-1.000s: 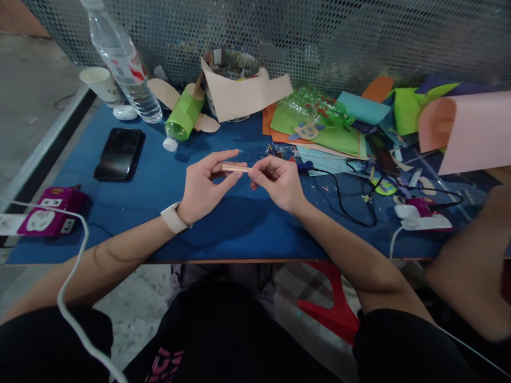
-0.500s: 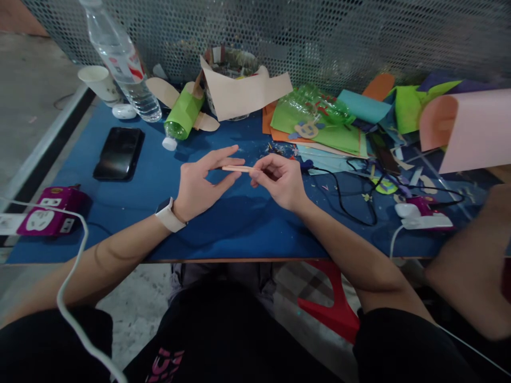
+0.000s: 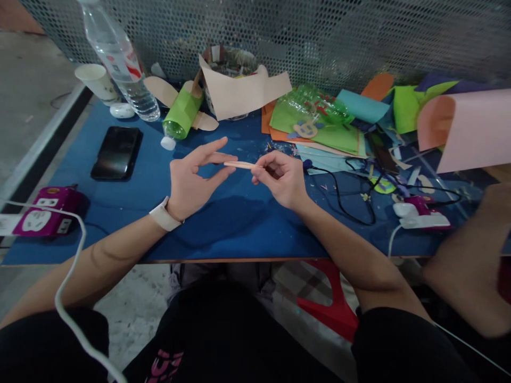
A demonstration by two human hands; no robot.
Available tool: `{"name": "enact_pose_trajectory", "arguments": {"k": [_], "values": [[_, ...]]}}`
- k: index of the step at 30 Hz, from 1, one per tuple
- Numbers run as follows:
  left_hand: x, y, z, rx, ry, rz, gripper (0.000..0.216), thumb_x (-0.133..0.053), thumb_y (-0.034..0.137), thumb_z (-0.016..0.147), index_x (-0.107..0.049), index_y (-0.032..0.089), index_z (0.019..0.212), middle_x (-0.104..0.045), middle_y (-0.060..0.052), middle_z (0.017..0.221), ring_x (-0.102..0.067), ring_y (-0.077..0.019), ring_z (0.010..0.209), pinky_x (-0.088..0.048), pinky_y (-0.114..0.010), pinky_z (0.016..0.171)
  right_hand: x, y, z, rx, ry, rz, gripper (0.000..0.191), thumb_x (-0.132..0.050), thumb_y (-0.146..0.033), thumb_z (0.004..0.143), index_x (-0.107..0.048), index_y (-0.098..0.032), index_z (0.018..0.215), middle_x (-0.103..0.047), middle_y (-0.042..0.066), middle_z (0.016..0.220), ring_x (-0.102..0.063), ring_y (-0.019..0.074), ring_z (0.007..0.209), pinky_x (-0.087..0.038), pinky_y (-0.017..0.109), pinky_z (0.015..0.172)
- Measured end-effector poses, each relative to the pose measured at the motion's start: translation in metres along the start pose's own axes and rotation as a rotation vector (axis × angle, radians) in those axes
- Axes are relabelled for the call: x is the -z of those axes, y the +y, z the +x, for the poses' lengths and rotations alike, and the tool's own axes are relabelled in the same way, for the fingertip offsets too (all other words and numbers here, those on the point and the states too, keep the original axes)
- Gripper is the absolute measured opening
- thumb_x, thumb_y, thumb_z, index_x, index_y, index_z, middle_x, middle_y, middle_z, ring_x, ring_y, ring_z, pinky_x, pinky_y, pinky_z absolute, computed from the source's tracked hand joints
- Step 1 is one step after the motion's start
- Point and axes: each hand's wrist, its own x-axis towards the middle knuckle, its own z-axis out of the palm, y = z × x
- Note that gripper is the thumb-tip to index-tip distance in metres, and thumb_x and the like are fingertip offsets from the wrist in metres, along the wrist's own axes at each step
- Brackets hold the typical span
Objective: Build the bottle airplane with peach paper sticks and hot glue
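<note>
While the blue table [image 3: 120, 218] spreads wide under everything, the work is held above its middle, between the two hands. On the far right lies a stack of coloured paper [image 3: 335, 139], and on the far left, nearer to the middle, a bottle in green wrapping [image 3: 187, 109]; both are apart from the hands.

The left hand [image 3: 189, 183] is rather spread: its index finger stands raised, and a lower finger and the thumb come close at the left end of the thin piece. They seem to touch this end, but I cannot tell if they press it firmly. The right hand [image 3: 284, 178] is more curled, and it pinches the right end between thumb and bent fingers.

Smallest is the thin piece [image 3: 240, 165] itself, pale peach in colour, which lies almost level from one hand to the other. I judge it to be very light and rather stiff, perhaps card or wood, which is too small to tell. Probably it does not slip easily, but strong bending could crease or break it. A soft pinch near each end, on its flat faces, should be the safest hold.
</note>
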Motion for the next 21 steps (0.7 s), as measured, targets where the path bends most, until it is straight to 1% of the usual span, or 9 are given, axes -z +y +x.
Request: {"name": "enact_pose_trajectory", "arguments": {"k": [5,10,16,21], "values": [[-0.001,-0.0007,0.0003,-0.01,0.007,-0.044,0.056,-0.094,0.045,0.102,-0.079,0.028,0.153,-0.093,-0.006,0.12,-0.09,-0.0314,0.116,-0.072,-0.053,0.119,-0.0003,0.0009,0.0002,0.005,-0.002,0.03,0.057,-0.102,-0.074,0.085,-0.076,-0.023,0.092,-0.077,0.0,0.078,-0.075,0.0152,0.068,-0.067,0.03,0.067],[-0.001,-0.0014,0.0005,-0.028,-0.009,-0.069,0.056,-0.094,0.047,0.102,-0.079,0.029,0.153,-0.093,-0.005,0.118,-0.091,-0.0314,0.114,-0.072,-0.054,0.118,-0.0011,0.002,0.0004,0.003,0.007,0.055,0.056,-0.104,-0.072,0.082,-0.082,-0.023,0.1,-0.08,0.0,0.082,-0.078,0.016,0.07,-0.071,0.033,0.073],[-0.0001,-0.0008,0.0006,-0.033,-0.036,-0.088,0.056,-0.093,0.048,0.103,-0.079,0.032,0.154,-0.093,-0.005,0.12,-0.091,-0.0311,0.116,-0.074,-0.053,0.116,-0.0019,0.0029,0.0009,0.022,0.014,0.059,0.054,-0.104,-0.071,0.082,-0.083,-0.024,0.098,-0.078,-0.001,0.078,-0.075,0.0158,0.067,-0.071,0.033,0.07],[-0.001,-0.0007,-0.0003,-0.024,-0.065,-0.083,0.058,-0.09,0.054,0.104,-0.078,0.031,0.156,-0.093,-0.006,0.123,-0.09,-0.0328,0.12,-0.071,-0.055,0.12,-0.0019,0.0021,0.0003,0.009,-0.004,0.037,0.055,-0.101,-0.074,0.084,-0.083,-0.024,0.096,-0.077,-0.001,0.077,-0.074,0.016,0.066,-0.07,0.034,0.069]]}}
